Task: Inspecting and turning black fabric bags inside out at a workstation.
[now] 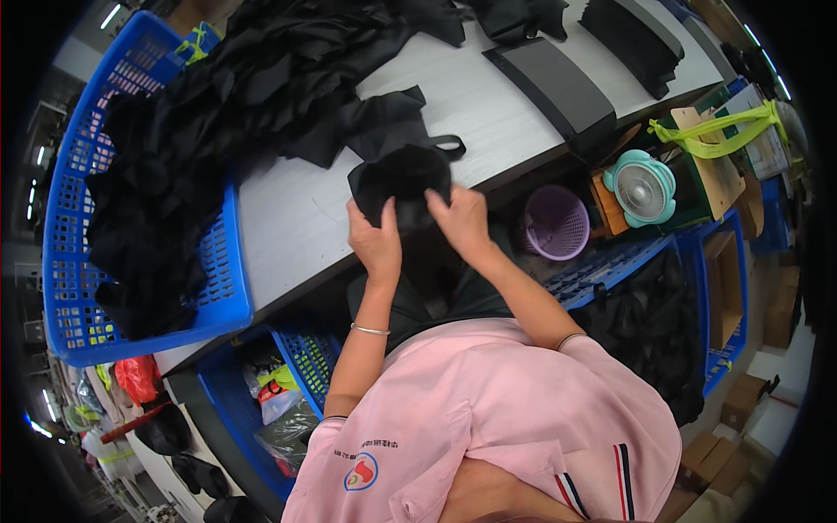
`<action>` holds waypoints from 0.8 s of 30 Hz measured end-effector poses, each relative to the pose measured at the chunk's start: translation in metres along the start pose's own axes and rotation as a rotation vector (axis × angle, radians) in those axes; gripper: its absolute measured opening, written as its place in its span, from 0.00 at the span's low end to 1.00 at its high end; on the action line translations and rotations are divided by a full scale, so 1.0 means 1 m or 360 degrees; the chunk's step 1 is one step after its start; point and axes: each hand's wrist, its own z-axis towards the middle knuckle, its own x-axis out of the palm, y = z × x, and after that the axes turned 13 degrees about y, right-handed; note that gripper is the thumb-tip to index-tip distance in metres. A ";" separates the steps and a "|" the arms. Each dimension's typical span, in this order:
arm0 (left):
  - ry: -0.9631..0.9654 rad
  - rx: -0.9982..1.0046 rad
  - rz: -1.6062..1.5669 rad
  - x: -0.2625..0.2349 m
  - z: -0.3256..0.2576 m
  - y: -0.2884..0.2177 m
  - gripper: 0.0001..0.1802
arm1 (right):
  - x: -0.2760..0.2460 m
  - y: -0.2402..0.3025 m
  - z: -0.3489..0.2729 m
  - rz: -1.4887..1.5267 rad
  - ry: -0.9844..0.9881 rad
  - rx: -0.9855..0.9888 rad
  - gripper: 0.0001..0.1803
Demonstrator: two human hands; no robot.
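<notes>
A black fabric piece [403,179] with a small strap loop hangs at the table's front edge, its dark inner side facing up. My left hand [375,242] grips its near left edge, thumb on top and fingers underneath. On the near right edge my right hand [460,222] pinches the same piece; some of its fingers are hidden below the cloth. Just beyond lies a big heap of black fabric pieces [253,83], which runs along the white table [288,222] and into a blue plastic basket [231,301] on the left.
Stacked flat black pieces [554,87] lie at the far right of the table. Below the table edge stand a purple basket [556,225] and a teal fan [643,187]. Blue crates [724,296] are at the right, one filled with black pieces [645,322]. Another blue crate [231,383] holds bags.
</notes>
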 end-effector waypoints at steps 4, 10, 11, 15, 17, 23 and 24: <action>0.0043 -0.0263 -0.0414 -0.006 0.004 -0.009 0.20 | -0.017 -0.014 0.025 -0.0473 -0.0151 0.0064 0.14; 0.0124 -0.0074 -0.0499 0.005 -0.005 -0.018 0.38 | -0.025 -0.008 0.017 0.0039 0.0157 -0.0092 0.20; 0.0107 -0.0029 -0.0514 0.006 -0.004 -0.018 0.38 | -0.024 -0.004 0.012 0.0227 0.0209 -0.0175 0.22; 0.0012 -0.0108 -0.0586 0.007 0.002 -0.019 0.37 | -0.020 0.002 0.006 0.0776 0.0682 -0.0122 0.19; 0.0019 -0.0128 -0.0562 0.006 0.003 -0.020 0.37 | -0.017 -0.001 0.012 0.0138 0.0040 -0.0148 0.16; 0.0007 -0.0032 -0.0479 0.000 0.003 -0.022 0.39 | -0.029 -0.016 0.020 0.0158 0.0146 0.0033 0.13; 0.0005 0.0001 -0.0364 -0.004 0.002 -0.021 0.41 | -0.040 -0.019 0.019 0.0571 0.0501 0.0073 0.12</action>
